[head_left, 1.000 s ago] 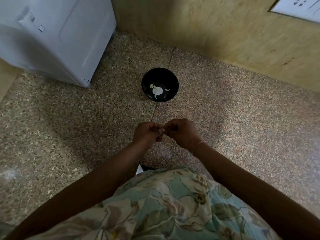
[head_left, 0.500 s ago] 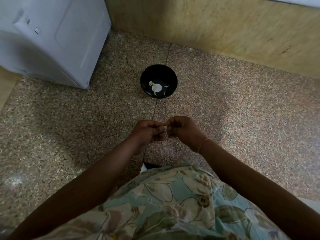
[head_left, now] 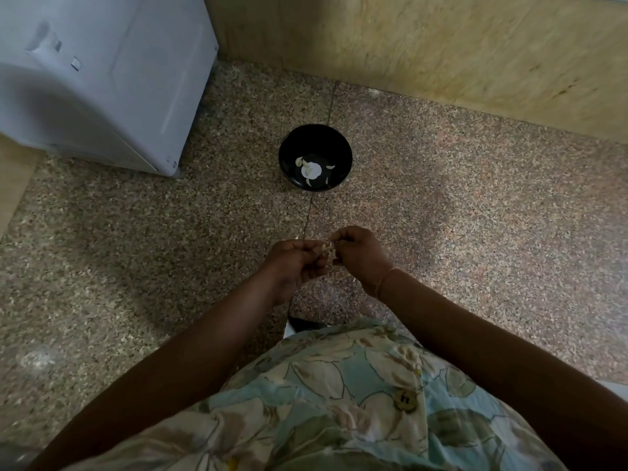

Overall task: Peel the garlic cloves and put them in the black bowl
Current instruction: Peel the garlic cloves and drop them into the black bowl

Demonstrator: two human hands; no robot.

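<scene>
Two bare hands meet at the centre of the view, fingertips together. The left hand (head_left: pixel 294 263) has its fingers curled inward, and its thumb and fingertips pinch a small pale garlic clove (head_left: pixel 327 248). The right hand (head_left: pixel 360 253) is curled too, and its fingertips pinch the same clove from the other side. Only a sliver of the clove shows between the fingers, so it is not possible to tell how much skin remains on it. A thin bracelet (head_left: pixel 383 282) circles the right wrist.

Straight ahead of the hands, well apart from them, a black bowl (head_left: pixel 339 147) stands upright on the floor. A few pale peeled cloves (head_left: pixel 311 169) lie in its bottom.

The floor (head_left: pixel 475 215) under the hands and the bowl is speckled brown and pink stone, with a thin joint line running from the bowl back toward the hands. Farther off, ahead and to the left of the hands, stands a large white appliance (head_left: pixel 102 79). A beige wall (head_left: pixel 424 45) runs across beyond the bowl.

Behind the hands, nearest the camera, both forearms lead back to a floral garment (head_left: pixel 339 385) in pale blue, cream and green, with one brown button (head_left: pixel 405 399).
</scene>
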